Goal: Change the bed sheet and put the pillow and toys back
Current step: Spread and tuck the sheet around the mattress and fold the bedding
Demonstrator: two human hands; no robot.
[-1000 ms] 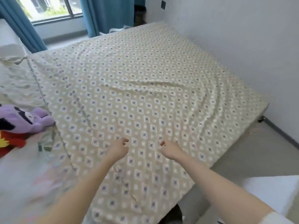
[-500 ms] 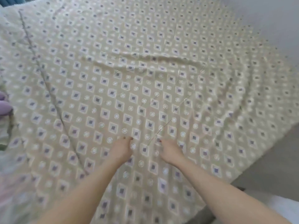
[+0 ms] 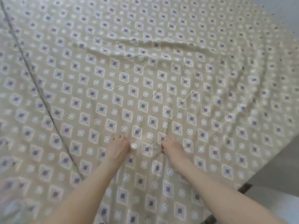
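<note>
There is one bed sheet [image 3: 97, 78]. It is tan, with small squares and white rings all over it. It lies spread out wide and fills almost the whole view, from near to far and from left to right. One dark line [image 3: 40, 94] runs across it on the left side. One long thin crease [image 3: 186, 101] runs from the far right down to the gap between the hands. One strip of grey floor [image 3: 275, 167] shows at the near right, past the sheet's edge.

There are two hands and two bare arms. Both arms reach out from the near side, close together, over the middle of the sheet. The left hand [image 3: 119, 148] lies on the sheet with its fingers [image 3: 120, 138] pointing far and bent down at the tips. I cannot tell if its grip holds any cloth. The right hand [image 3: 174, 148] is just beside it, with fingers curled. Its grip pinches a small fold of the sheet.
</note>
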